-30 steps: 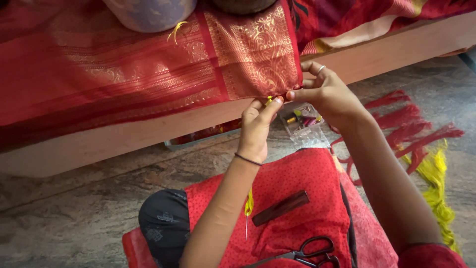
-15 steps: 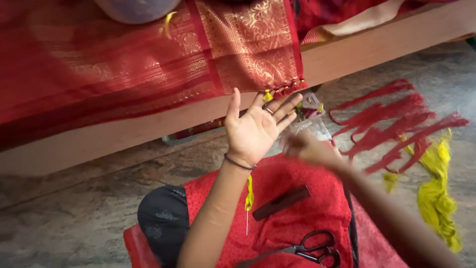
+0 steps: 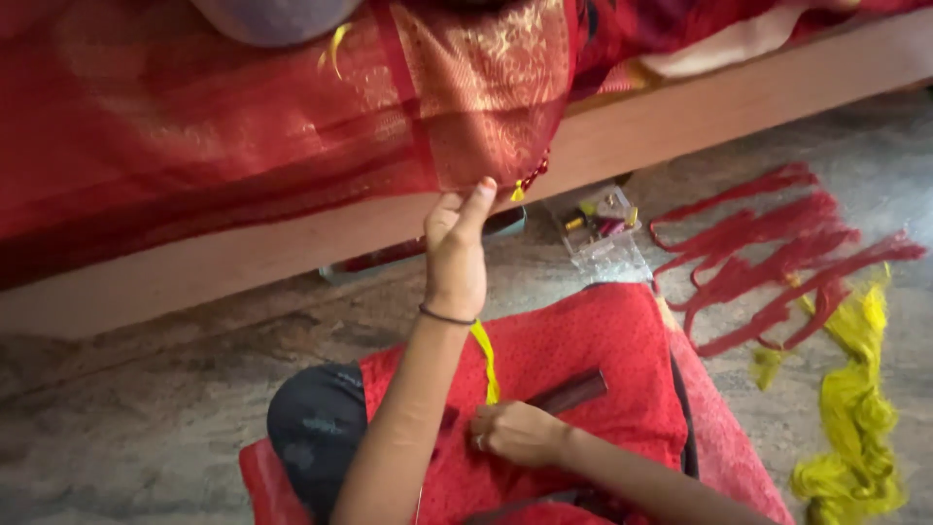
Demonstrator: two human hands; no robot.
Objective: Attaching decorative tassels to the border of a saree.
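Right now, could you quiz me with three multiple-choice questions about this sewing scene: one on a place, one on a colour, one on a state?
1. Where is the left hand?
A. at the red and gold cloth's edge
B. on the floor
C. in the bead box

2. What colour are the loose threads at far right?
A. blue
B. yellow
C. white

3. How is the right hand?
A. raised to the cloth
B. holding scissors
C. resting on the red lap cloth

A: fingertips meet the hem. B: bright yellow bundle. C: it lies low on the lap.
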